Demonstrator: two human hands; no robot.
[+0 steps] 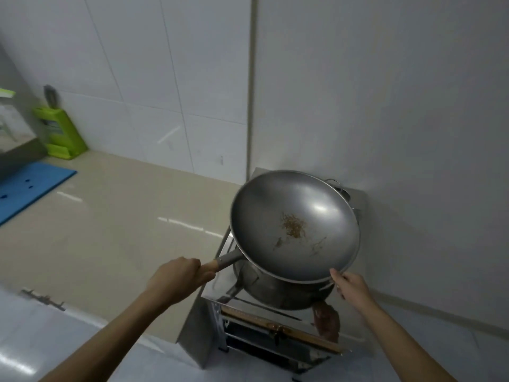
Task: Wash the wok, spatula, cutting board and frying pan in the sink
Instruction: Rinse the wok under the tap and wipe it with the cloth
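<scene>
A grey metal wok (294, 216) with brown food residue in its bowl is held tilted above the stove. My left hand (179, 274) grips its wooden handle at the lower left. My right hand (349, 285) pinches the wok's near rim at the lower right. Under the wok sits a second dark pan (275, 293), mostly hidden. A blue cutting board (30, 188) lies on the counter at the far left. No spatula or sink shows.
The steel stove (248, 332) stands in the corner against white tiled walls. A beige counter (110, 230) stretches to the left. A green knife block (59, 130) stands at its back. The white floor lies below.
</scene>
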